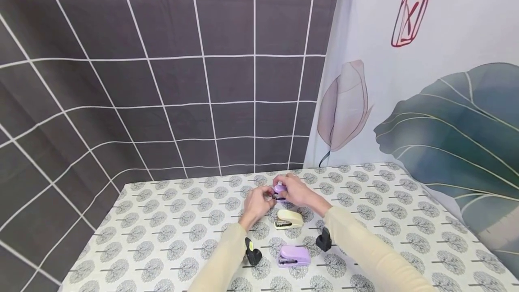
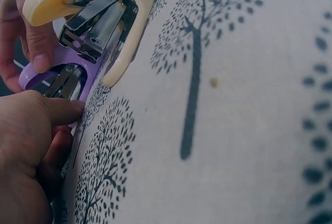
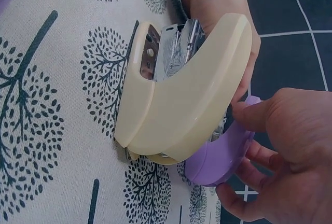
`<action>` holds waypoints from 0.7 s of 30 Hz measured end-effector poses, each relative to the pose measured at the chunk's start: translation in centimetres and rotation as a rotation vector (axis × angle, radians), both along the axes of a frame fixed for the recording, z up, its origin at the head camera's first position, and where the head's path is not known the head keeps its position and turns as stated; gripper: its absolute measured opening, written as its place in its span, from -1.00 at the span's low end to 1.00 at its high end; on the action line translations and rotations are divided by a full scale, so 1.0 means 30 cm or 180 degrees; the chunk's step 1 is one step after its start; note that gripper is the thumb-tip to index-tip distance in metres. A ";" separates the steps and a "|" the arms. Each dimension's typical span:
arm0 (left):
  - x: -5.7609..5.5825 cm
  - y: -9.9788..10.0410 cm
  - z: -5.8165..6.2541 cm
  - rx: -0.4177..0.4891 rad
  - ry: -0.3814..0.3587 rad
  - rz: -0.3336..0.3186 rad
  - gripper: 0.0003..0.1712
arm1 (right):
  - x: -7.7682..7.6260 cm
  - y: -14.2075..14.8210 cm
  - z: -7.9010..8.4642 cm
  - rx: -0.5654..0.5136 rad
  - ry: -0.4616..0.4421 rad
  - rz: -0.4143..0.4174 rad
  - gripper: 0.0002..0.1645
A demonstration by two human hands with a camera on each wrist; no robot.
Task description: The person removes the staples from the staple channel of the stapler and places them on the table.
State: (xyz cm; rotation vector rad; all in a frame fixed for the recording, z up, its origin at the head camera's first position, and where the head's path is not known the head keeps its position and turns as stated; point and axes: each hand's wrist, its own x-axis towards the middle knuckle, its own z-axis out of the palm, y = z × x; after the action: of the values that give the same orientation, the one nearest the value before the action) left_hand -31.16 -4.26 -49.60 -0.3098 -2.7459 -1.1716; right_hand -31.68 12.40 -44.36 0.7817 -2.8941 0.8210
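Note:
At the far part of the table both hands are on a purple stapler (image 1: 279,189), its front end to the left. My right hand (image 1: 295,189) grips its body from the right, thumb on one side and fingers on the other in the right wrist view. My left hand (image 1: 258,203) holds the front end, the thumb at the base below the metal jaw in the left wrist view. Just nearer lies a cream stapler (image 1: 289,219), large in the right wrist view, with no hand on it. A second purple stapler (image 1: 293,256) lies nearest, between the forearms.
The table wears a white cloth (image 1: 186,220) printed with grey trees. A dark curtain with white grid lines (image 1: 227,80) hangs behind it, and a white curtain with leaf prints (image 1: 365,21) hangs at the right. Black wrist cameras (image 1: 253,252) sit by both sleeves.

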 end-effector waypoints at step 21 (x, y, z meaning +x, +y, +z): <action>-0.007 -0.003 -0.001 -0.0065 -0.0011 -0.0015 -0.78 | -0.018 0.090 0.000 -0.0766 -0.0066 0.0436 -0.62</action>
State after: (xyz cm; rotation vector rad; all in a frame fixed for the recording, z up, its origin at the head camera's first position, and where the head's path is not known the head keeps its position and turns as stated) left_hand -31.37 -4.36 -49.64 -0.3168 -2.7632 -1.1470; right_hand -32.22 15.09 -44.36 0.9554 -2.7110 1.1700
